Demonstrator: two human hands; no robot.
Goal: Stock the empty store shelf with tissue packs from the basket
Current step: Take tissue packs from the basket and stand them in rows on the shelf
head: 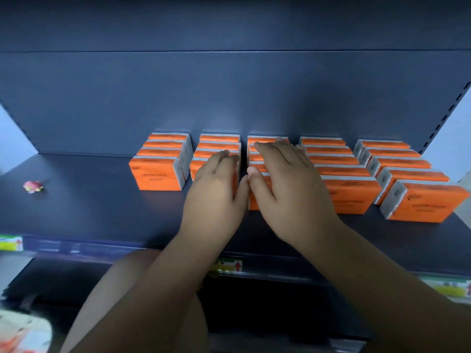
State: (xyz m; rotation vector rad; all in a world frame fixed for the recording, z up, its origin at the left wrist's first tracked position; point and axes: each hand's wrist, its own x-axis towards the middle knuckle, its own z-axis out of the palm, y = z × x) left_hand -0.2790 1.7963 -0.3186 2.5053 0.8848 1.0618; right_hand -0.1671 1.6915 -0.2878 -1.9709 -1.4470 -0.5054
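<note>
Orange tissue packs with white sides stand in several rows running front to back on the dark shelf (76, 212). The leftmost row's front pack (158, 175) is in plain sight. My left hand (216, 184) lies flat with straight fingers on the second row (219, 143). My right hand (288, 179) lies flat on the third row (262, 140), thumb next to my left hand. Both hands cover the front packs of those rows. Two further rows (349, 192) (430, 202) stand to the right. The basket is not in sight.
A small pink and green object (33, 186) lies on the shelf at the far left. The shelf's front rail carries price labels (229, 266). A slotted upright (448, 110) bounds the shelf on the right. My knee (132, 276) shows below the shelf.
</note>
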